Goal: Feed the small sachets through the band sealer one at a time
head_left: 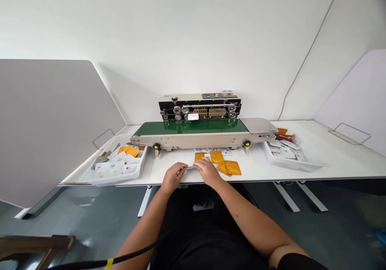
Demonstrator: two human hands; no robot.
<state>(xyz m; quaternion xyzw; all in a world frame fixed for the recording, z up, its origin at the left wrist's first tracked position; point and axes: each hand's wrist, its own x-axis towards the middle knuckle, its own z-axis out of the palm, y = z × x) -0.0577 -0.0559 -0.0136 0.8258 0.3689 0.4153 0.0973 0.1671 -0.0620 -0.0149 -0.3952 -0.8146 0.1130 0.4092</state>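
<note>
Between my two hands, low over the front of the table, is a thin white packet (191, 167), seen nearly edge-on. My left hand (174, 176) pinches its left end, fingers closed. The right end is in the closed fingers of my right hand (207, 171). Just right of that hand lie several orange-yellow sachets (233, 167), some overlapping. White printed packets (226, 152) lie behind them, partly under the conveyor. A small white packet (193, 116) with red print stands at the rollers of the band sealing machine (208, 96).
The machine's green conveyor belt (193, 127) spans the table ahead, with a metal plate (258, 125) at its right. A white bin (141, 169) of mixed sachets stands left, another bin (297, 165) right. Grey partitions (54, 129) flank the table. A black cable (135, 254) crosses my left forearm.
</note>
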